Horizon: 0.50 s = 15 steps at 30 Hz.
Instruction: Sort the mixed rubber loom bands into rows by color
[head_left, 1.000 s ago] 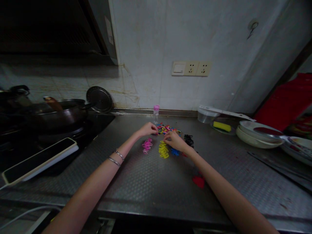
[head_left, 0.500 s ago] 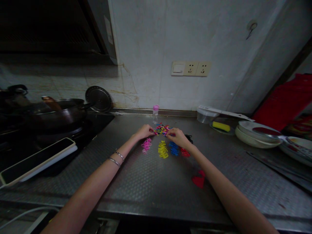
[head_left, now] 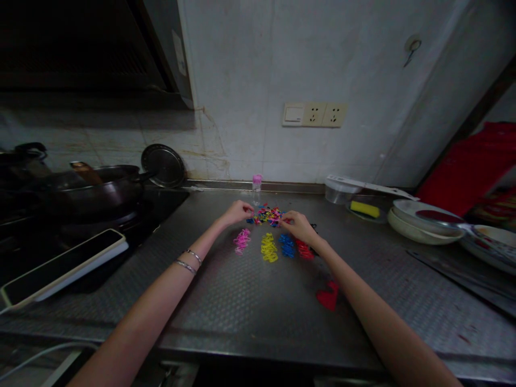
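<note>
A mixed heap of small coloured rubber bands (head_left: 267,215) lies on the steel counter (head_left: 226,306). At its left edge is my left hand (head_left: 237,212), thumb and fingertips pinched together; whatever is between them is too small to make out. My right hand (head_left: 299,226) pinches at the heap's right edge, its fingertips' contents also unclear. Nearer to me lie sorted groups: pink bands (head_left: 242,241), yellow bands (head_left: 269,248), blue bands (head_left: 287,245) and red bands (head_left: 304,249). Black bands (head_left: 314,229) are mostly hidden behind my right hand.
Behind the heap stands a clear bottle with a pink cap (head_left: 257,181). A red heart-shaped piece (head_left: 328,296) lies near my right forearm. To the right are a plastic tub (head_left: 337,192), a yellow sponge (head_left: 365,209) and bowls (head_left: 419,228). A pan (head_left: 100,188) occupies the left stove.
My left hand has shifted slightly left, away from the heap's middle. My right hand has moved a little right, and more of the heap shows between them.
</note>
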Each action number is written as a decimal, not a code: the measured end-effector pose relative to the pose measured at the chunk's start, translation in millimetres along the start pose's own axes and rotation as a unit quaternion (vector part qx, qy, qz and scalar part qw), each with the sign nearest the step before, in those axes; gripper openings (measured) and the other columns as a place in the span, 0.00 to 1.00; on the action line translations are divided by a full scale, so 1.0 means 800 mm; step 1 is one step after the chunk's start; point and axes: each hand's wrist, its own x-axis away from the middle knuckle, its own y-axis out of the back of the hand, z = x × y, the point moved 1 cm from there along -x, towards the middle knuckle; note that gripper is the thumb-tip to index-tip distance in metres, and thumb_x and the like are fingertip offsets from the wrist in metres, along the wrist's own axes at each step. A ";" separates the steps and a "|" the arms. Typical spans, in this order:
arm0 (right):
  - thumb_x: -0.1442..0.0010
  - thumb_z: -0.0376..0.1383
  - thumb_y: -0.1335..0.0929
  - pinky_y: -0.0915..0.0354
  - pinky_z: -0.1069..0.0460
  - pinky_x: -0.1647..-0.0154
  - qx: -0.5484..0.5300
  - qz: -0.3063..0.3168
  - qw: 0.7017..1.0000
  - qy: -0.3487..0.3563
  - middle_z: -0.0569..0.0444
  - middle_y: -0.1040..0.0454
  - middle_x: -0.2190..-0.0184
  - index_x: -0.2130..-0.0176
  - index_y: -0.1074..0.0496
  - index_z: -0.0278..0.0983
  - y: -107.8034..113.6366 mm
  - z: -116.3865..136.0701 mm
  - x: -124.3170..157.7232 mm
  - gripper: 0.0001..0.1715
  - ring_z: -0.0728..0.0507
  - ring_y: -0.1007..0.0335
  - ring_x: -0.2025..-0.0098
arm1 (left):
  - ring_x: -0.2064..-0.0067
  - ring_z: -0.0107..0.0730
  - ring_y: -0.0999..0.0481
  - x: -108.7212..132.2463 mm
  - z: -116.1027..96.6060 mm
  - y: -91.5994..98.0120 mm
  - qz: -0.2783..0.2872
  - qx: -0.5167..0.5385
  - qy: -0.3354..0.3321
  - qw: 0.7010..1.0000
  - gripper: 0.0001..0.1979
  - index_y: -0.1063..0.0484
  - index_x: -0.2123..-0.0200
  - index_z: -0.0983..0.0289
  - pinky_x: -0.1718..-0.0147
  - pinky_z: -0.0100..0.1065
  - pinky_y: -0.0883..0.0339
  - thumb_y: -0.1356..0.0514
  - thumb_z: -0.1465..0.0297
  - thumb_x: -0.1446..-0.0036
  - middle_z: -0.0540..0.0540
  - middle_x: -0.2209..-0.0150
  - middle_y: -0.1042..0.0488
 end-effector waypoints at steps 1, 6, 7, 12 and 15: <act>0.45 0.38 0.35 0.39 0.53 0.62 0.001 0.001 1.000 -0.001 0.50 0.26 0.69 0.70 0.25 0.36 0.000 -0.002 0.000 0.11 0.46 0.33 0.66 | 0.76 0.25 0.36 0.000 -0.002 0.002 0.001 0.006 -0.001 1.000 0.15 0.24 0.65 0.71 0.75 0.27 0.45 0.41 0.68 0.56 0.52 0.77 0.28; 0.45 0.39 0.35 0.39 0.53 0.62 0.017 0.004 1.000 -0.012 0.49 0.26 0.68 0.70 0.25 0.36 0.001 -0.010 0.001 0.12 0.46 0.32 0.65 | 0.74 0.26 0.34 0.005 -0.004 0.014 0.017 0.047 0.008 0.999 0.17 0.24 0.63 0.71 0.73 0.28 0.43 0.41 0.69 0.58 0.53 0.75 0.27; 0.45 0.39 0.35 0.39 0.53 0.62 0.019 0.003 1.000 -0.015 0.49 0.26 0.68 0.69 0.24 0.36 0.001 -0.011 0.001 0.12 0.46 0.32 0.65 | 0.73 0.26 0.34 0.009 -0.004 0.017 0.028 0.057 0.007 0.998 0.17 0.24 0.63 0.71 0.73 0.28 0.43 0.41 0.69 0.58 0.54 0.74 0.26; 0.46 0.38 0.36 0.39 0.53 0.62 0.013 -0.003 1.000 -0.012 0.49 0.26 0.68 0.70 0.25 0.35 0.004 -0.013 0.001 0.12 0.45 0.32 0.65 | 0.72 0.26 0.33 0.037 0.005 0.022 0.108 0.093 -0.008 0.990 0.17 0.24 0.63 0.71 0.71 0.27 0.42 0.40 0.68 0.57 0.56 0.70 0.25; 0.46 0.38 0.36 0.39 0.54 0.62 0.013 -0.005 1.000 -0.010 0.50 0.25 0.68 0.71 0.25 0.36 0.004 -0.014 0.001 0.12 0.46 0.32 0.65 | 0.71 0.26 0.32 0.051 0.015 0.018 0.130 0.099 -0.009 0.986 0.16 0.24 0.64 0.69 0.70 0.27 0.42 0.40 0.68 0.57 0.55 0.70 0.25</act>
